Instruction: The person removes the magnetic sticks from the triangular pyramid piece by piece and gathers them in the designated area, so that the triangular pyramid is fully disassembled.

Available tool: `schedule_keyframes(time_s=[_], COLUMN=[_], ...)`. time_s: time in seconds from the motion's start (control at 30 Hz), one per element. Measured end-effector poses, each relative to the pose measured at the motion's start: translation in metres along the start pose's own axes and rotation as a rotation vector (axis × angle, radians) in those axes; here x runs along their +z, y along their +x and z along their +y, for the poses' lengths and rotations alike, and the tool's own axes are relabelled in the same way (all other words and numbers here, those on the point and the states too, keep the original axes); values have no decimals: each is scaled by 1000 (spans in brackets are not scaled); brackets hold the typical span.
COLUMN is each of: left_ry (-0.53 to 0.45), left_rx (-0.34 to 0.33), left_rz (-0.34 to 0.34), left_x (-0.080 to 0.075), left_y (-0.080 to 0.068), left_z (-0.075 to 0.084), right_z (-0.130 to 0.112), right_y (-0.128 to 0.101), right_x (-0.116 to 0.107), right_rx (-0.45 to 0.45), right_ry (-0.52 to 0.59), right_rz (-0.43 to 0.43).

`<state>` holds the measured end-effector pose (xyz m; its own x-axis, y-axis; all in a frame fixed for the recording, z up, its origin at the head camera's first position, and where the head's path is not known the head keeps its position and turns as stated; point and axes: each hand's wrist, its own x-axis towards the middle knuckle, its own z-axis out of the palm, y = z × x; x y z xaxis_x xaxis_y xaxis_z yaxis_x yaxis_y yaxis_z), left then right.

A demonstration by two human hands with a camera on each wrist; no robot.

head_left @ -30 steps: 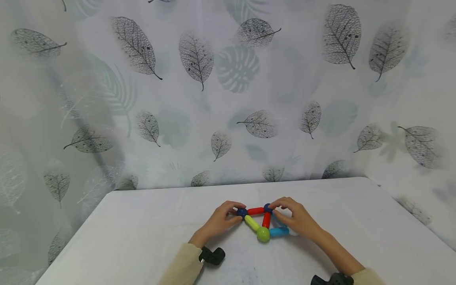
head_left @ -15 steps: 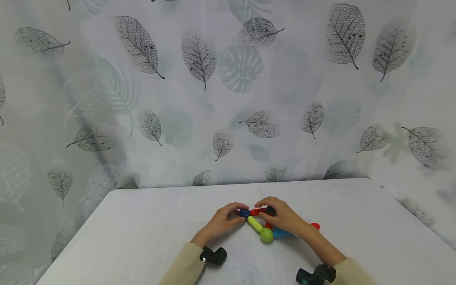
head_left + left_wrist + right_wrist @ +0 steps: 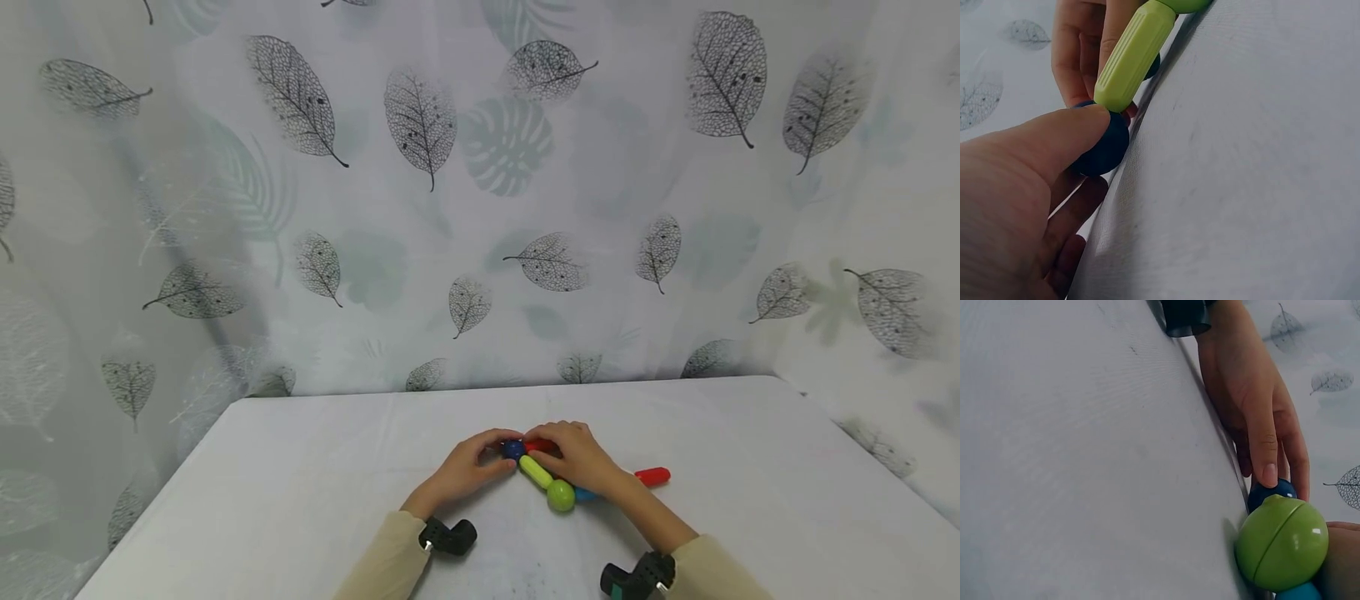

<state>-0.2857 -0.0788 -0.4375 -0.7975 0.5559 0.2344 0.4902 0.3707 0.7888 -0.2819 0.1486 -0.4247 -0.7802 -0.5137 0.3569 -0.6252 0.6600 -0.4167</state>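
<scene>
My left hand point(image 3: 467, 463) holds a dark blue ball point(image 3: 513, 450) with thumb and fingers; its thumb lies on the ball point(image 3: 1102, 147) in the left wrist view. From that ball a ribbed yellow-green rod point(image 3: 536, 472) runs to a green ball point(image 3: 561, 496). My right hand point(image 3: 581, 460) pinches a red rod point(image 3: 540, 446) close beside the dark blue ball, its thumb in front and fingers over the top. A second dark blue ball point(image 3: 1154, 65) shows partly behind the yellow-green rod. The right hand hides much of the joined toy's right side.
A blue rod point(image 3: 585, 494) meets the green ball. Another red rod point(image 3: 652, 477) sticks out right of the right wrist. Everything stands on a white-covered table point(image 3: 337, 467), before a leaf-patterned curtain point(image 3: 375, 250).
My right hand has slid left along the red rod, from the right dark blue ball toward the left one. The red rod at right has come into sight. My left hand keeps its hold.
</scene>
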Motion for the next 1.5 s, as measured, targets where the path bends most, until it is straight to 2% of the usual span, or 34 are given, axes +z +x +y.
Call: schedule_keyframes(time_s=[0.3,0.63,1.0,1.17,1.3,1.5], left_ry=[-11,-29,-70,-68,-53,-46], left_rx=[-6,27,15,-4,-25,-21], left_rz=[4,29,53,50,50,51], left_x=[-1,-6,-6,-3,-3,-3], left_y=[2,2,1,1,1,0], left_z=[-4,-2,-3,-4,-4,-4], right_z=[-2,-5,2,4,4,2], right_y=[4,9,9,4,0,-8], right_x=[1,-1,-4,-3,-3,-3], right_rx=[-1,10,-7,-28,-77,-176], right_ry=[-53,-77,-49,9,92,192], right_rz=[0,11,-13,8,46,100])
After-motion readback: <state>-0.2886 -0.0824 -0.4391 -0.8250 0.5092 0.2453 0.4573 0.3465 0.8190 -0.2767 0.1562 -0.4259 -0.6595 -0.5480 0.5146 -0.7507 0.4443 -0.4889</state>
